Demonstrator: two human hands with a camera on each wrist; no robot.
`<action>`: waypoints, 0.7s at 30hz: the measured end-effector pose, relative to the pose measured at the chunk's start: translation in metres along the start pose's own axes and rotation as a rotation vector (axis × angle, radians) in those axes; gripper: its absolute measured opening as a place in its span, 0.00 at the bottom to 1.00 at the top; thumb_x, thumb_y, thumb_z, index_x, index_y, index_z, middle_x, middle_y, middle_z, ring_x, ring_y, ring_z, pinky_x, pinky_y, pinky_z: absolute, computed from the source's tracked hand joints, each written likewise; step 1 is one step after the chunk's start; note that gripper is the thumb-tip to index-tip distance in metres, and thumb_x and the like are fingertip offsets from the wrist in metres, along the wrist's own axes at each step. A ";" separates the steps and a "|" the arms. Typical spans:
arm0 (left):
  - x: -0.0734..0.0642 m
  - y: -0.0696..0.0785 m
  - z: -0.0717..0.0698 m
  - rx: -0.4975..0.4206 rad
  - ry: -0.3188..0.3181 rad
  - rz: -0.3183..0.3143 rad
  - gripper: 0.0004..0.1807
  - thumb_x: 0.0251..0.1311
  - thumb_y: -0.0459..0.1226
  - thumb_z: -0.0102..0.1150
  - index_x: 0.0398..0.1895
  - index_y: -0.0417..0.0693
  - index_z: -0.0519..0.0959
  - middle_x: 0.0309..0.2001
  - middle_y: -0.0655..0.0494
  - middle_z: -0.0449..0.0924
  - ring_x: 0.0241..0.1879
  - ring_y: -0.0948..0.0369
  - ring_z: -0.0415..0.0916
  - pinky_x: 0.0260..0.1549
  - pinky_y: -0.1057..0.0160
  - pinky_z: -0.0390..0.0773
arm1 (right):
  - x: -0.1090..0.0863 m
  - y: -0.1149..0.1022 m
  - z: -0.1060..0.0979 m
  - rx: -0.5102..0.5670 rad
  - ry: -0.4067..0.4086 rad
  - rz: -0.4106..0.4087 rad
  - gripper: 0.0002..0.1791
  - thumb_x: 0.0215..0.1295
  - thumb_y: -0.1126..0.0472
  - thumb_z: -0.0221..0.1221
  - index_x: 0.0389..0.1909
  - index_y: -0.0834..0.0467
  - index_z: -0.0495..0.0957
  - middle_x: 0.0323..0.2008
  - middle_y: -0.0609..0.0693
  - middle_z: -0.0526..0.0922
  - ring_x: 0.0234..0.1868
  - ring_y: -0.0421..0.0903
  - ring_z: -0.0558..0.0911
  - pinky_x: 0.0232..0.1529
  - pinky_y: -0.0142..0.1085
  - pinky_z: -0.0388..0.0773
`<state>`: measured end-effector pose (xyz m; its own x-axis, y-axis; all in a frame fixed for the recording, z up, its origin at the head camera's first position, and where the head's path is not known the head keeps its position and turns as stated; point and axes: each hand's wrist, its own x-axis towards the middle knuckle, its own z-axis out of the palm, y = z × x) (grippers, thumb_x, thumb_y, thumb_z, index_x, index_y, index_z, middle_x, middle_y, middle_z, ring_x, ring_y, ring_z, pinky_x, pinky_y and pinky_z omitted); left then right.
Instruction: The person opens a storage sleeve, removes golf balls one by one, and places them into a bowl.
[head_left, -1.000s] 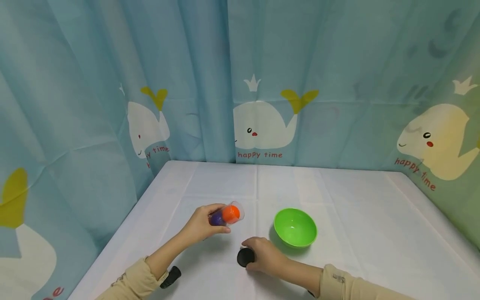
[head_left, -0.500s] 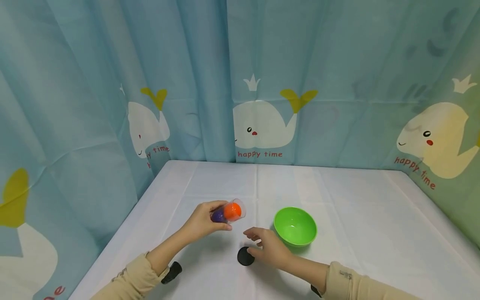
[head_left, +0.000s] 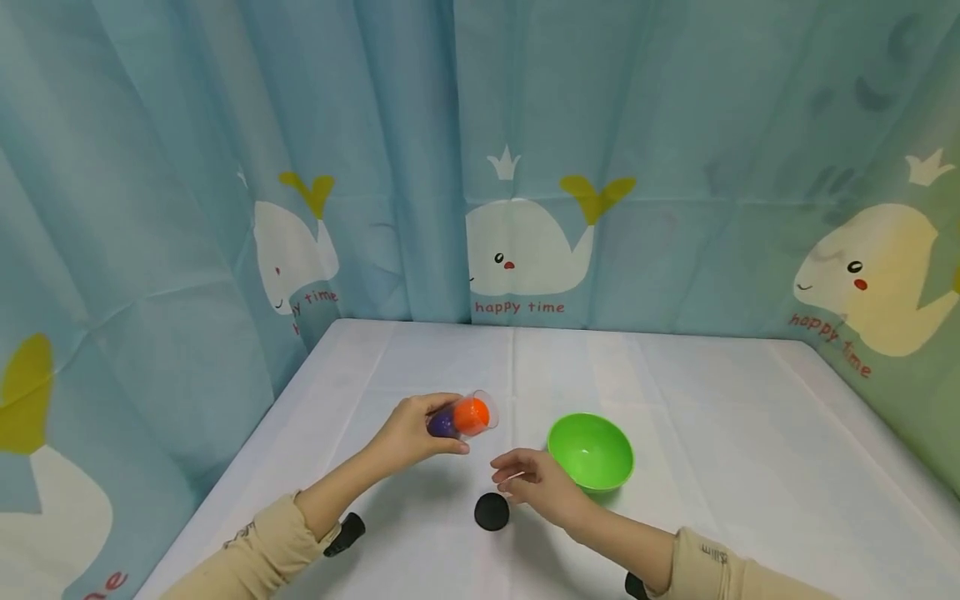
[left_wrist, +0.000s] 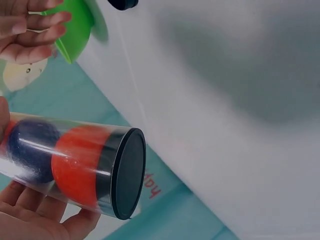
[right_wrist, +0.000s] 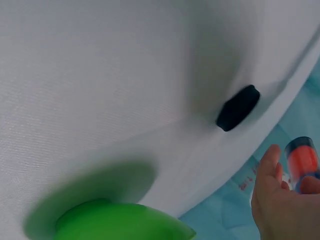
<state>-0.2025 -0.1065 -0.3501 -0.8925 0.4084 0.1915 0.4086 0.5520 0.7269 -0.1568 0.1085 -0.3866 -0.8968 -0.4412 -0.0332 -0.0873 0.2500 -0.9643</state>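
My left hand (head_left: 412, 429) grips a clear plastic tube (head_left: 491, 414) held tilted above the table. Inside it sit an orange ball (left_wrist: 80, 162) and a dark blue ball (left_wrist: 32, 150), with more orange beyond at the left edge of the left wrist view. One end of the tube has a black cap (left_wrist: 131, 174); the far end's clear rim shows in the head view. My right hand (head_left: 547, 487) hovers with loosely bent fingers and holds nothing. Just below its fingertips, a round black lid (head_left: 492, 512) lies flat on the table.
A green bowl (head_left: 591, 452) stands on the white-covered table (head_left: 720, 467), right behind my right hand. Blue curtains (head_left: 420, 167) printed with whales hang around the table's back and sides.
My right hand has let go of the black lid, leaving it on the table, and lifted slightly away. My left hand has moved a little up and right with the tube.
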 end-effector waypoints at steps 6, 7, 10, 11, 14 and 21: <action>0.000 0.004 -0.003 0.016 0.002 0.005 0.31 0.42 0.37 0.74 0.53 0.37 0.77 0.48 0.46 0.82 0.47 0.52 0.79 0.52 0.50 0.76 | 0.000 -0.010 -0.005 0.195 0.008 0.146 0.19 0.65 0.67 0.48 0.54 0.75 0.68 0.45 0.66 0.78 0.40 0.43 0.81 0.46 0.41 0.81; 0.000 0.005 -0.003 0.017 0.003 0.003 0.31 0.42 0.37 0.74 0.52 0.37 0.77 0.48 0.45 0.82 0.48 0.52 0.79 0.52 0.49 0.76 | 0.000 -0.011 -0.007 0.213 0.003 0.155 0.20 0.65 0.66 0.48 0.54 0.75 0.68 0.46 0.65 0.79 0.40 0.42 0.81 0.47 0.41 0.81; 0.000 0.008 -0.003 0.023 0.000 -0.006 0.31 0.42 0.37 0.75 0.52 0.36 0.77 0.48 0.45 0.82 0.47 0.51 0.79 0.52 0.49 0.76 | -0.001 -0.015 -0.013 0.266 -0.011 0.171 0.21 0.68 0.64 0.47 0.55 0.74 0.68 0.45 0.61 0.80 0.42 0.43 0.82 0.49 0.41 0.80; 0.000 0.009 -0.004 0.024 0.000 -0.007 0.31 0.41 0.36 0.75 0.52 0.36 0.77 0.48 0.45 0.82 0.47 0.51 0.79 0.52 0.49 0.76 | -0.002 -0.017 -0.015 0.283 -0.015 0.173 0.21 0.69 0.63 0.47 0.56 0.74 0.67 0.45 0.59 0.81 0.42 0.43 0.82 0.49 0.40 0.80; 0.000 0.011 -0.005 0.032 0.003 -0.004 0.31 0.41 0.36 0.75 0.52 0.36 0.77 0.48 0.45 0.82 0.47 0.51 0.79 0.52 0.49 0.76 | -0.001 -0.020 -0.021 0.332 -0.022 0.181 0.22 0.70 0.61 0.46 0.57 0.74 0.66 0.43 0.54 0.82 0.43 0.43 0.83 0.49 0.40 0.80; 0.001 0.015 -0.007 0.054 0.009 -0.003 0.31 0.40 0.37 0.76 0.52 0.37 0.78 0.48 0.45 0.82 0.47 0.51 0.79 0.52 0.50 0.76 | 0.003 -0.028 -0.042 0.445 -0.095 0.236 0.25 0.71 0.56 0.44 0.62 0.70 0.64 0.44 0.51 0.81 0.46 0.44 0.82 0.53 0.40 0.78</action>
<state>-0.1988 -0.1033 -0.3346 -0.8951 0.4004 0.1958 0.4158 0.5917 0.6907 -0.1755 0.1357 -0.3485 -0.8246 -0.4986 -0.2672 0.3245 -0.0300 -0.9454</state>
